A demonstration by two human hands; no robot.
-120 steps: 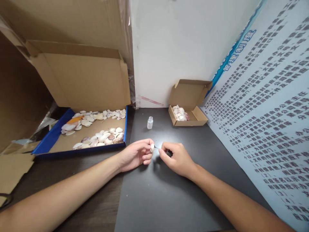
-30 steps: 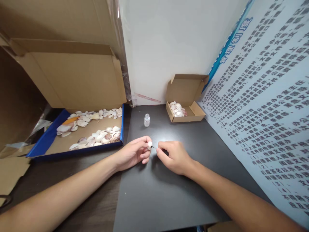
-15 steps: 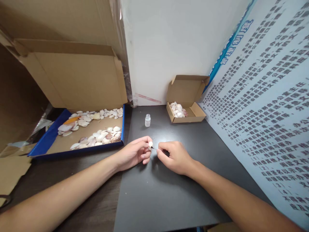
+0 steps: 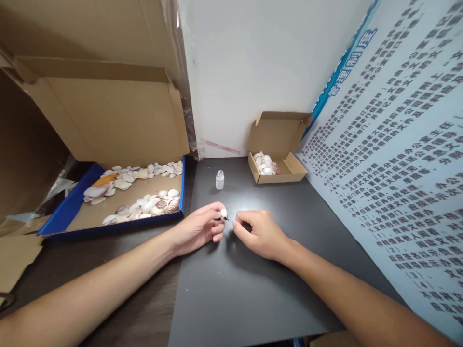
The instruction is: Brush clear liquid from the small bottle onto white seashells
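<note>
Between the thumb and fingertips of my left hand is a small white seashell. My right hand is closed in a pinch on a thin brush. Its dark tip points left and meets the lower right edge of the shell, though whether it touches is too small to tell. The fingers cover most of the brush handle. Beyond both hands, a small clear glass bottle with a white label stands upright and uncapped on the dark table.
A blue-edged cardboard box at left holds many loose shells. At the back right, a smaller open cardboard box contains white and pinkish shells. A white panel rises behind the table; a printed board leans at right.
The view has shifted slightly. Both hands stay in nearly the same place, with the shell turned a little and the brush tip still at its lower right edge.
</note>
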